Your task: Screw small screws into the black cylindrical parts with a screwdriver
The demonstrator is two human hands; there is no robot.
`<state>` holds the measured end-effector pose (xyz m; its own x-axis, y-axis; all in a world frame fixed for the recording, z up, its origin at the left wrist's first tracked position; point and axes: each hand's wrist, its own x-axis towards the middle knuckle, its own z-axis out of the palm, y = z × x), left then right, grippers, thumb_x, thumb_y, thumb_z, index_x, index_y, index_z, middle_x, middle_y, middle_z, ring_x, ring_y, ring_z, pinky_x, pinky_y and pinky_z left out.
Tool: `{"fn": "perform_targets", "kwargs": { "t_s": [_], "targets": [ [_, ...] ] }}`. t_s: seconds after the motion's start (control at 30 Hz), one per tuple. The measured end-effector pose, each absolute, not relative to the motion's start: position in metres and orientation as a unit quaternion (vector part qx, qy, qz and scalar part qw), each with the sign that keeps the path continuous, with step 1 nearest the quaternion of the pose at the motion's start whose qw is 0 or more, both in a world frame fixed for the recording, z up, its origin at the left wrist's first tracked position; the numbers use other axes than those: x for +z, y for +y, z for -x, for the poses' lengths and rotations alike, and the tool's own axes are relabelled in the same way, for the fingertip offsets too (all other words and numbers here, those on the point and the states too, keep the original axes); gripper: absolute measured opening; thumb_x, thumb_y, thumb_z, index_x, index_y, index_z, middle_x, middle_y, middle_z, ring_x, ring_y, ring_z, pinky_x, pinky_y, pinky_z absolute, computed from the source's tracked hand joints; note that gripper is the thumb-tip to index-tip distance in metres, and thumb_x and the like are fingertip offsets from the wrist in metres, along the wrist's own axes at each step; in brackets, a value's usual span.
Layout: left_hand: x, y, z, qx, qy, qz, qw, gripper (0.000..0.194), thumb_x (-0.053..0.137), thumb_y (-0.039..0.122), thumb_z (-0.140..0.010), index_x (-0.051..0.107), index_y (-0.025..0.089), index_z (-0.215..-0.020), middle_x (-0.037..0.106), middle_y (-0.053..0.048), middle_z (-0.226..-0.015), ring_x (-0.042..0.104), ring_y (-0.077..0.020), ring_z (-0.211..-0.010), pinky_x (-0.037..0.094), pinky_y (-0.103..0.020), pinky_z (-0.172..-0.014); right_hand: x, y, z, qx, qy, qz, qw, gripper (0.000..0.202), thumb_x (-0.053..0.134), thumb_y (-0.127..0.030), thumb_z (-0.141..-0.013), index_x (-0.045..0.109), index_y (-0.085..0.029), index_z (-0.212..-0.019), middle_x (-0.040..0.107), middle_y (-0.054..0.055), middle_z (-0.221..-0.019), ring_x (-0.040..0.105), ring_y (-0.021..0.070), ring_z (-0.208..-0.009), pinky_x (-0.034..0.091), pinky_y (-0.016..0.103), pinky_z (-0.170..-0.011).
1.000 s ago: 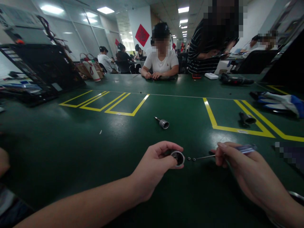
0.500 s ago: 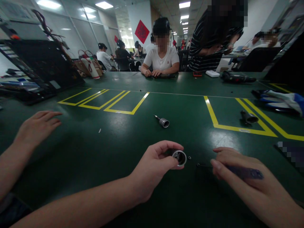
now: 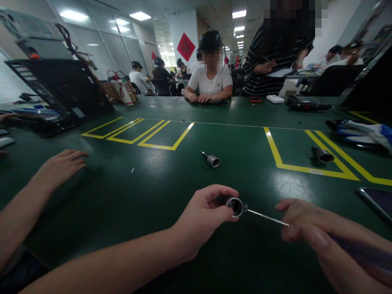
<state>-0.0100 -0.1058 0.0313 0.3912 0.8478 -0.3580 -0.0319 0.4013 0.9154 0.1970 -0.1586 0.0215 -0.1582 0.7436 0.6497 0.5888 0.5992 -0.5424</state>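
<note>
My left hand (image 3: 202,220) is wrapped round a hollow grey metal cylinder (image 3: 235,207), its open end facing up and toward me. From the right, my right hand (image 3: 324,232) holds a screwdriver with a thin metal shaft (image 3: 266,217). The handle lies largely inside the palm. At the shaft's tip, a small metal piece (image 3: 245,208) sits right beside the cylinder's rim. Farther out on the green table (image 3: 147,183) lies a similar metal part with a pointed stem (image 3: 211,159).
Another person's hand (image 3: 63,165) and forearm rest at the left. A third metal part (image 3: 323,154) lies by yellow tape at the right, near blue-white gloves (image 3: 361,130) and a phone (image 3: 376,206). A seated person (image 3: 210,83) faces me across the table.
The screwdriver tip has come left to the cylinder's rim, and its shaft now shows clearly. My right hand has turned and shifted slightly right. The view has moved a little.
</note>
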Motion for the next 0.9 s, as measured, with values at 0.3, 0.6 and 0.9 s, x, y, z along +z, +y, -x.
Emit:
{"fn": "perform_targets", "kwargs": {
  "t_s": [0.3,0.6,0.9],
  "targets": [
    [0.022,-0.108,0.008,0.329,0.418,-0.486,0.694,0.025,0.069,0.014,-0.068,0.066,0.016,-0.093,0.067,-0.004,-0.087,0.062,-0.0162,-0.081,0.050,-0.033,-0.077,0.033,-0.159,-0.171,0.024,-0.825,0.368,0.429,0.019,0.047,-0.012,-0.085,0.058,-0.024,-0.074,0.066,-0.002,-0.061,0.070,0.0146,-0.067,0.056,0.019,-0.057],
    [0.024,-0.107,0.006,0.338,0.449,-0.511,0.650,0.019,0.064,0.014,-0.071,0.067,0.014,-0.089,0.069,-0.005,-0.082,0.065,-0.0169,-0.077,0.052,-0.032,-0.073,0.033,-0.161,-0.166,-0.065,-0.845,0.330,0.415,0.018,0.050,-0.008,-0.083,0.061,-0.021,-0.077,0.072,-0.001,-0.066,0.070,0.0130,-0.063,0.057,0.022,-0.072],
    [0.025,-0.109,0.004,0.344,0.457,-0.505,0.646,0.018,0.064,0.013,-0.069,0.069,0.014,-0.086,0.070,-0.005,-0.079,0.065,-0.0170,-0.073,0.053,-0.031,-0.069,0.029,-0.163,-0.166,-0.092,-0.849,0.329,0.404,0.017,0.051,-0.008,-0.083,0.063,-0.020,-0.080,0.073,-0.002,-0.067,0.070,0.0132,-0.063,0.059,0.022,-0.072]
  ]
}}
